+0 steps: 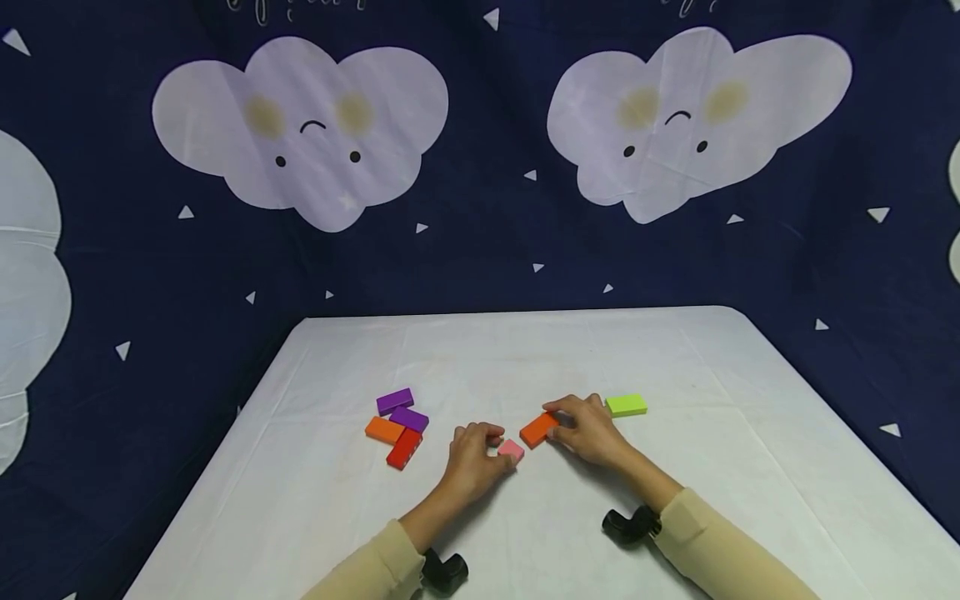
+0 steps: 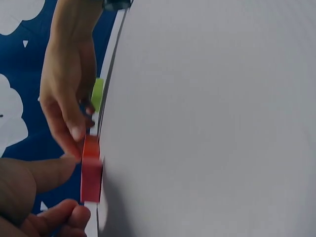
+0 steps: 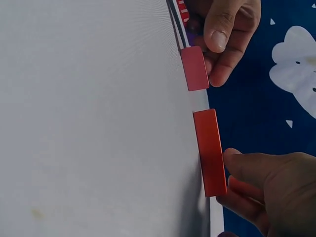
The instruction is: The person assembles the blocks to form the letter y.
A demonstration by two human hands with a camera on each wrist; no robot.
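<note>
In the head view my left hand (image 1: pixel 472 460) is beside a small pink block (image 1: pixel 512 451). Its thumb is right at the block's near corner, and the curved index finger arches over the far side with a slight gap. To the right, my right hand (image 1: pixel 588 429) holds one end of an orange block (image 1: pixel 537 430) between thumb and index finger. The right wrist view has the pink block (image 3: pixel 195 69) and the orange block (image 3: pixel 210 153) apart, roughly in line. From the left wrist, the pink block (image 2: pixel 91 182) overlaps the orange one (image 2: pixel 91 145).
Behind the right hand lies a lime green block (image 1: pixel 626 406). On the left, two purple blocks (image 1: pixel 395 402), another orange block (image 1: pixel 385 430) and a red block (image 1: pixel 405 449) form a cluster on the white table (image 1: pixel 337 517). A dark cloth with clouds (image 1: pixel 300 133) hangs behind.
</note>
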